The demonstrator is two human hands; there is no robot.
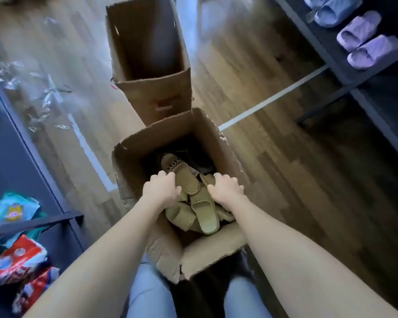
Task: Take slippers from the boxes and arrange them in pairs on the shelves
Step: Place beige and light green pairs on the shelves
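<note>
Standing on the wooden floor (251,72), the open cardboard box (207,251) is holding a heap of olive-green slippers (203,213) | left hand (162,190) is curling its fingers over one slipper | right hand (225,188) is gripping another just beside it

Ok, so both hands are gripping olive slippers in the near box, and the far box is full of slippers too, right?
Not quite. The head view shows no slippers inside the far box. The rest holds: left hand and right hand grip olive slippers in the near box.
</note>
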